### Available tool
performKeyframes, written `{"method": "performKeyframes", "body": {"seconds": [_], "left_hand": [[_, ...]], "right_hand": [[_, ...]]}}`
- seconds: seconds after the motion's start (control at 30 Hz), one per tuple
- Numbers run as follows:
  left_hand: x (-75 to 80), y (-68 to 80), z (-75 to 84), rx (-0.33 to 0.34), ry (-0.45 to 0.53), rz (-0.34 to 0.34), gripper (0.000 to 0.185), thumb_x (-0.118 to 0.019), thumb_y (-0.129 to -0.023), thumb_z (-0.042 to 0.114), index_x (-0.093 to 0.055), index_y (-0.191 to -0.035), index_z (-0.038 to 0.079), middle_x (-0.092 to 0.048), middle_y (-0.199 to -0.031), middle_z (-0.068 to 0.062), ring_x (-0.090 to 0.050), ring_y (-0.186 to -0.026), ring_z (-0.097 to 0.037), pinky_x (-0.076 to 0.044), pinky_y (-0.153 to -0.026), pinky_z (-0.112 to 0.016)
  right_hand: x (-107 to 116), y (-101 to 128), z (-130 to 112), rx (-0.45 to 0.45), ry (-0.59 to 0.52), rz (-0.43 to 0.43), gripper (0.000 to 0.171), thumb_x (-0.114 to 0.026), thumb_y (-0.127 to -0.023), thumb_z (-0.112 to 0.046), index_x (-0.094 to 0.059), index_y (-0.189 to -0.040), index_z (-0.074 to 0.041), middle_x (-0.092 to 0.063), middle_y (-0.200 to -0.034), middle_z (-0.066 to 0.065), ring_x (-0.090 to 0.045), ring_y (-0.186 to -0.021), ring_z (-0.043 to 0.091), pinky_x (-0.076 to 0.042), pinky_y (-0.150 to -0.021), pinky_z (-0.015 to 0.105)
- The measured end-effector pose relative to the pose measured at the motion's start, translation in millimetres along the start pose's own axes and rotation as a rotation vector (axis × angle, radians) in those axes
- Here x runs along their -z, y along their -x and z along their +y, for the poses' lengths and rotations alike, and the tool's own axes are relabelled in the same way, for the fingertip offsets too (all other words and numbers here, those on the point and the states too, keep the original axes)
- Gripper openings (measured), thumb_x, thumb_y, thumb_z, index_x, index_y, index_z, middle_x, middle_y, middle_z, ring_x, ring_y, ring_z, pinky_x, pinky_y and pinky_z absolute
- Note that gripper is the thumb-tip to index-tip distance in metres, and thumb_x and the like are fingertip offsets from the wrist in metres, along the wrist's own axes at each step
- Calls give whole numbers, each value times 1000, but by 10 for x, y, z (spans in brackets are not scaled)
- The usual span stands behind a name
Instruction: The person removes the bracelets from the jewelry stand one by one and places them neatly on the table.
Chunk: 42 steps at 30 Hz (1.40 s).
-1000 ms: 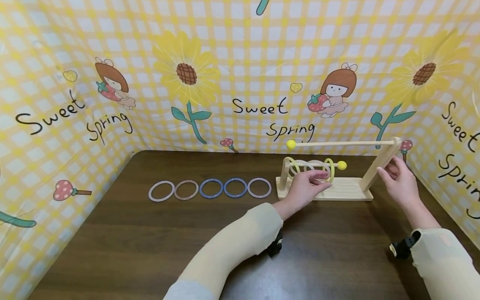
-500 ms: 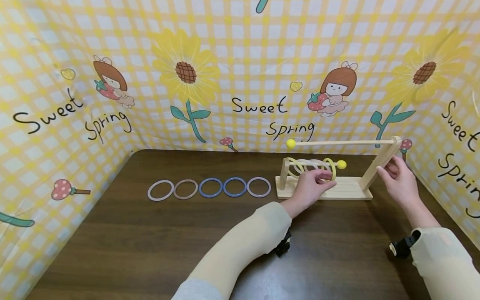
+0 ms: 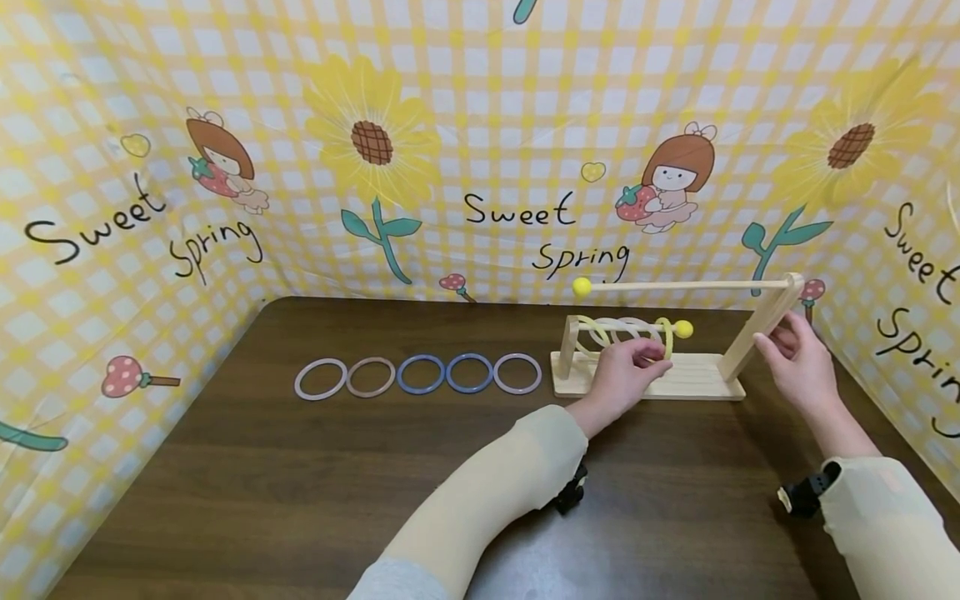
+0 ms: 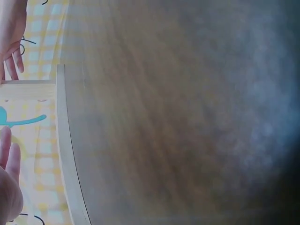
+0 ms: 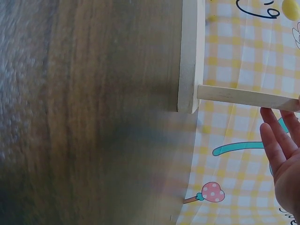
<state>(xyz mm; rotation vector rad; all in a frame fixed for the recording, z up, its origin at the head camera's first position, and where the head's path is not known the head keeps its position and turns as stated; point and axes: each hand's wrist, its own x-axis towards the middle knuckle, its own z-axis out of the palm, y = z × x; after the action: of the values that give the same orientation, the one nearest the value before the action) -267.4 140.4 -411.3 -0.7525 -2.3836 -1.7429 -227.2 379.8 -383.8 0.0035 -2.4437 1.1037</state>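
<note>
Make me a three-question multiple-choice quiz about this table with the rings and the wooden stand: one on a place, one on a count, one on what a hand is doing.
1. Where is the wooden stand relative to the row of rings lying flat?
A. right of it
B. left of it
C. on top of it

2. How many rings lie flat on the table?
A. three
B. five
C. seven

3. What is the left hand doing?
A. lying flat on the table
B. pinching a yellow ring on the lower rod
C. holding a cup

A: the stand sits right of the row.
B: five lie side by side.
B: its fingers meet at that ring.
</note>
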Motion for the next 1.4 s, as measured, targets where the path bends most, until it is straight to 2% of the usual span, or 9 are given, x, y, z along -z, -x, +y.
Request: {"method": "performKeyframes", "body": {"seconds": [0.27,0.57,0.97,1.17,1.4], "left_hand": [[-28,-18,36,-27,-28,0,12,-74,-87,11,-73,-98,6,-72,-91,1,-57,-71,6,-44,-67,-8],[-57,-40,118,-31,-59,-7,13,-75,-87,12,-74,-99,6,-73,-91,2,-58,-72,6,-44,-67,-7],[-30,-47,176,-44,-53,-59,15,-74,-88,12,-74,-102,7,-73,-92,3,-54,-70,9,-43,-65,-7],[-9,-77,184,-47,-82,-88,16,-73,-88,15,-74,-103,9,-73,-92,4,-54,-70,11,-43,-65,-6],[35,-62,195,-56,-61,-116,15,-73,-88,14,-74,-103,8,-72,-91,4,-55,-71,10,-44,-65,-7]], "right_hand": [[-8,-8,21,4,-4,2,53,-57,-99,-9,-34,-144,6,-49,-126,40,-44,-97,-20,-39,-71,1],[-15,17,29,8,-22,4,53,-56,-99,-15,-35,-142,7,-48,-125,41,-45,-94,-19,-39,-71,2],[-9,9,10,-2,5,0,53,-54,-100,-18,-34,-144,5,-49,-127,39,-46,-94,-17,-38,-72,1],[-12,-1,28,3,-10,2,54,-56,-99,-15,-34,-143,6,-48,-126,41,-46,-96,-18,-39,-72,2],[-13,-26,43,6,-8,3,53,-56,-99,-11,-34,-143,7,-48,-125,41,-45,-96,-19,-39,-71,1]]}}
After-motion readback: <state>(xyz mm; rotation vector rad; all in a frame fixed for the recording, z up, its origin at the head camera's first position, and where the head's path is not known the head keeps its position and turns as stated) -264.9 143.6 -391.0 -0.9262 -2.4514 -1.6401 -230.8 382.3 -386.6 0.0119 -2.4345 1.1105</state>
